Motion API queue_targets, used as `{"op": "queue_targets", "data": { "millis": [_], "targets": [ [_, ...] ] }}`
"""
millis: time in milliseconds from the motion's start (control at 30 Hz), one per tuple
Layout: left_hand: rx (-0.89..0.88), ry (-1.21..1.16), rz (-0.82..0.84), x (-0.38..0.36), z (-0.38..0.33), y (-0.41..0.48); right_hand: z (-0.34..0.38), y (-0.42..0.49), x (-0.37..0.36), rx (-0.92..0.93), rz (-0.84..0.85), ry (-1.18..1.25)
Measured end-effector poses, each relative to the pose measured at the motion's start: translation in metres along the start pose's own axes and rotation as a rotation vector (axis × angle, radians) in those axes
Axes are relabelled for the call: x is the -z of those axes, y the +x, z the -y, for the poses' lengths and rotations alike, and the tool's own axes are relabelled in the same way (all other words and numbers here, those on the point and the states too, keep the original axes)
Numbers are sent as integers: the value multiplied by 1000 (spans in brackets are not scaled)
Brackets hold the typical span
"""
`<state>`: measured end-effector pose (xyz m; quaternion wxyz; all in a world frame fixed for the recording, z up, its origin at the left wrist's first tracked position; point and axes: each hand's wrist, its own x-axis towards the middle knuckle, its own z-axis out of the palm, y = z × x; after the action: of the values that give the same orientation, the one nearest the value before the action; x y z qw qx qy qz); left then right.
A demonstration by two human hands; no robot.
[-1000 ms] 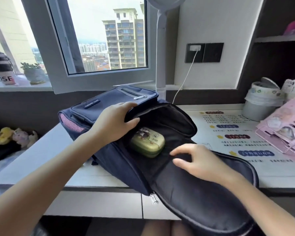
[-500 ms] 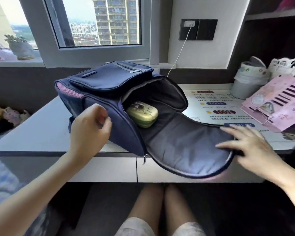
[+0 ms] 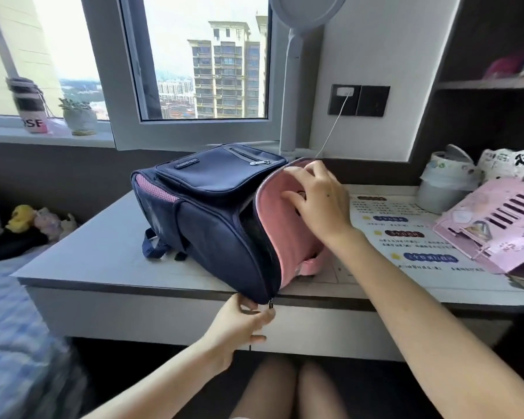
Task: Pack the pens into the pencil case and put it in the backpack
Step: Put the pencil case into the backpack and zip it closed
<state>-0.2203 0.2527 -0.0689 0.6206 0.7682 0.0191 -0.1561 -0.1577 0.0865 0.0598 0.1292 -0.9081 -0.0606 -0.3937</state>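
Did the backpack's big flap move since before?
Yes. The flap lay open over the front edge of the desk; now the right hand presses it up against the backpack.

The left forearm comes up from the lower left, below the front edge of the desk [image 3: 103, 246], with the wrist bent slightly upward. The left grip [image 3: 242, 323] sits just under that edge near its middle. Its thumb and forefinger pinch the zipper pull [image 3: 271, 306], and the other fingers are curled beneath.

The right arm reaches in from the lower right corner, long and nearly straight, crossing the front edge. The right grip [image 3: 318, 201] lies back-up, palm against the pink backpack flap [image 3: 291, 246]. Its fingers reach the flap's upper rim and the thumb is spread to the left.

Two bare knees [image 3: 273, 385] show under the desk.
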Motion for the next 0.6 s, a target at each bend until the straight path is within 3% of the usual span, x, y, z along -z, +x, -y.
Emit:
{"op": "queue_targets", "data": {
  "millis": [100, 167, 267, 367, 500, 600],
  "targets": [
    [9, -146, -42, -7, -2, -1, 14, -16, -21, 30, 186, 178],
    [-21, -184, -45, -6, -6, -2, 18, -33, -24, 81, 212, 221],
    [-85, -177, -59, -2, -15, -4, 20, -55, -12, 121, 115, 302],
    [-142, -172, -94, 5, -28, -6, 20, -82, 1, 305, -20, 248],
    [-242, -166, -64, 16, -48, -10, 25, -107, -4, 451, 41, 148],
    [-255, -101, -46, 23, -60, -12, 33, -102, -6, 459, 3, 124]
  ]
}}
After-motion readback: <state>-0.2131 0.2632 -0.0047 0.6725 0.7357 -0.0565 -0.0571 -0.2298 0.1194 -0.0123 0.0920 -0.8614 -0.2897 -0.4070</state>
